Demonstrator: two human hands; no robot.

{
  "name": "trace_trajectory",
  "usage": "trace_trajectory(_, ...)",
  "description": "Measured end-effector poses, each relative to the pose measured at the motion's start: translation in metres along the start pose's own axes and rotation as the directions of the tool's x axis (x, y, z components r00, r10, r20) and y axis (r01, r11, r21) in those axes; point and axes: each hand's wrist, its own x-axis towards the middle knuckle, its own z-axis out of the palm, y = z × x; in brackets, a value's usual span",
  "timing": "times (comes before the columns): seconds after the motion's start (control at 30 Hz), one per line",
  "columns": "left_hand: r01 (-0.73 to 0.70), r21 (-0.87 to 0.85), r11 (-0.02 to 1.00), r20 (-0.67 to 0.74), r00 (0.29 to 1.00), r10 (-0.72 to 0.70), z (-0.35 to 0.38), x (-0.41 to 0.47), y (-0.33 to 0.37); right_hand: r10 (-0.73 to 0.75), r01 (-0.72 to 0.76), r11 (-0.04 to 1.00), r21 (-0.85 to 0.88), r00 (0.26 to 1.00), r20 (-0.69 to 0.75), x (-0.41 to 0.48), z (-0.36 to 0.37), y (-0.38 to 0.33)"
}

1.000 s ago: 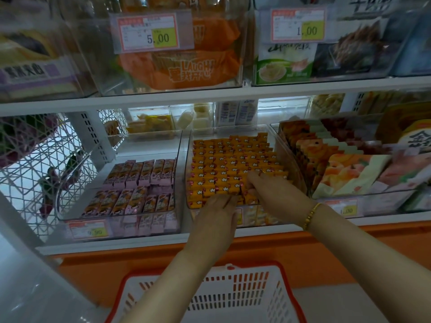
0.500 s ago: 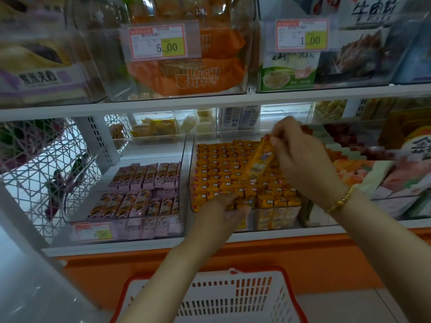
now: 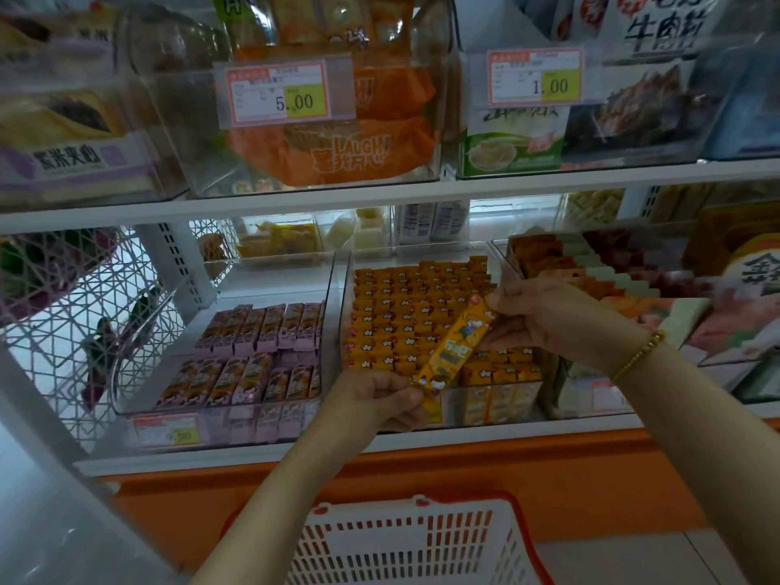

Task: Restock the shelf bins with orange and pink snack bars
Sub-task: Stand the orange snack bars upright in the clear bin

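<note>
– So how many bars are actually in hand right now, one or a bunch?

– Just one. It's a single orange snack bar (image 3: 453,346), tilted, held over the front of the orange bin (image 3: 498,409). The left grip (image 3: 373,401) pinches its lower end and the right grip (image 3: 544,316) pinches its upper end. So both are closed on that same bar.

– And the bins?

– Two clear ones, side by side on the lower shelf (image 3: 548,430). The orange bin is packed with stocked orange bars (image 3: 401,306) standing on end. There are dozens, too many and too blurry for me to count exactly. The pink bin (image 3: 270,296) sits just to its left and holds pink snack bars (image 3: 261,327) in two rows. That's about six at the back and maybe seven or eight at the front, with bare floor behind them.

– Anything else worth counting?

– One red-and-white basket (image 3: 405,546) down below the shelf, under the arms. One gold bead bracelet (image 3: 637,356) on the right wrist. Two readable price tags up on the upper shelf (image 3: 380,196): the 5.00 tag (image 3: 278,92) and the 1.00 tag (image 3: 535,78). A third tag (image 3: 169,432) on the pink bin's front is too blurred to read properly.
</note>
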Motion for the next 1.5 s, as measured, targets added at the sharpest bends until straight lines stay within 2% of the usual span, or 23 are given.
trace_trajectory(0.23,0.038,0.096,0.995,0.060,0.997,-0.044,-0.006,-0.002,-0.001,0.061,-0.062,0.997,0.045,0.998,0.005,0.001,-0.002,0.002)
trace_trajectory(0.37,0.030,0.165,0.986,0.076,0.996,-0.043,-0.009,-0.003,0.001,0.085,-0.083,0.996,-0.027,0.995,0.046,0.001,-0.001,0.003)
trace_trajectory(0.47,0.050,0.168,0.985,0.106,0.992,-0.069,-0.009,-0.006,0.005,0.076,-0.049,0.975,-0.215,0.990,0.119,-0.002,0.001,0.003)
trace_trajectory(0.53,0.096,0.114,0.989,0.121,0.987,-0.110,-0.009,-0.007,0.008,0.056,-0.006,0.946,-0.324,0.988,0.145,-0.003,0.002,0.003)
trace_trajectory(0.63,0.243,-0.087,0.966,0.114,0.966,-0.233,-0.012,-0.008,0.009,0.032,0.050,0.933,-0.356,0.974,0.222,-0.006,0.000,0.002)
trace_trajectory(0.7,0.358,-0.240,0.902,0.203,0.927,-0.314,-0.013,-0.009,0.007,0.018,0.084,0.937,-0.338,0.958,0.288,-0.009,-0.001,0.002)
trace_trajectory(0.77,0.471,-0.352,0.809,0.377,0.862,-0.338,-0.012,-0.011,0.004,-0.003,0.121,0.940,-0.319,0.938,0.347,-0.008,0.000,0.003)
trace_trajectory(0.87,0.521,-0.473,0.710,0.572,0.795,-0.202,-0.005,-0.014,0.001,-0.051,0.166,0.951,-0.262,0.917,0.396,-0.004,0.002,0.007)
trace_trajectory(0.97,0.518,-0.570,0.638,0.609,0.787,-0.095,-0.001,-0.012,-0.002,-0.126,0.246,0.938,-0.246,0.900,0.417,-0.003,0.006,0.008)
trace_trajectory(1.0,0.505,-0.576,0.643,0.603,0.793,-0.082,0.000,-0.011,-0.003,-0.147,0.269,0.928,-0.259,0.901,0.409,-0.003,0.007,0.009)
trace_trajectory(1.1,0.375,-0.541,0.753,0.458,0.882,-0.110,0.007,-0.008,0.002,-0.193,0.273,0.924,-0.269,0.938,0.289,0.001,0.009,0.010)
trace_trajectory(1.17,0.239,-0.453,0.859,0.242,0.960,-0.139,0.012,-0.004,0.008,-0.196,0.223,0.948,-0.228,0.971,0.133,0.008,0.007,0.011)
trace_trajectory(1.23,0.133,-0.275,0.952,0.050,0.991,-0.125,0.015,-0.002,0.014,-0.112,0.115,0.981,-0.157,0.993,0.030,0.009,0.007,0.009)
trace_trajectory(1.3,0.039,-0.042,0.998,-0.109,0.993,-0.043,0.019,-0.001,0.018,-0.023,0.028,0.983,-0.180,0.999,0.030,0.007,0.008,0.008)
trace_trajectory(1.4,-0.080,0.295,0.952,-0.304,0.937,0.174,0.028,-0.003,0.017,-0.004,0.010,0.962,-0.273,1.000,0.022,0.006,0.017,0.007)
trace_trajectory(1.5,-0.168,0.474,0.864,-0.321,0.881,0.347,0.033,0.000,0.010,-0.042,0.032,0.967,-0.251,0.999,-0.033,0.010,0.020,0.009)
